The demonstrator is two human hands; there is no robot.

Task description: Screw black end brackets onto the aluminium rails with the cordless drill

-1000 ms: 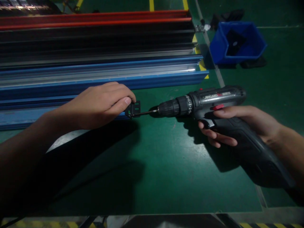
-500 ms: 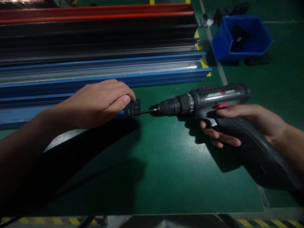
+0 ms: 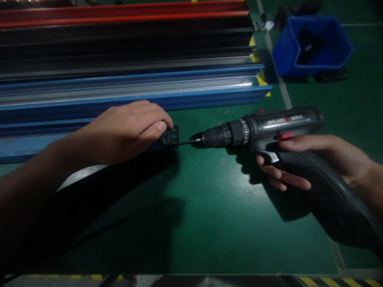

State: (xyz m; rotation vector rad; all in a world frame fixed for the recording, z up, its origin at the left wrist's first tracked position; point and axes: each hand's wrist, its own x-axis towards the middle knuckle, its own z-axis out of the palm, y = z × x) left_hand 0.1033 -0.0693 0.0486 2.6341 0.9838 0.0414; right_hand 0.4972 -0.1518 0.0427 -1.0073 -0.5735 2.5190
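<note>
Right hand [image 3: 338,151] wraps the handle of a power drill [image 3: 284,122]; left hand [image 3: 134,131] pinches a slotted black bracket [image 3: 174,134] at the end of the near blue profile [image 3: 30,146]. Bracket lies left of the drill, left hand nearer. Long axis of the slim bit [image 3: 187,142] runs right to left, tip at bracket's lower edge; seating too dark to tell.
</note>
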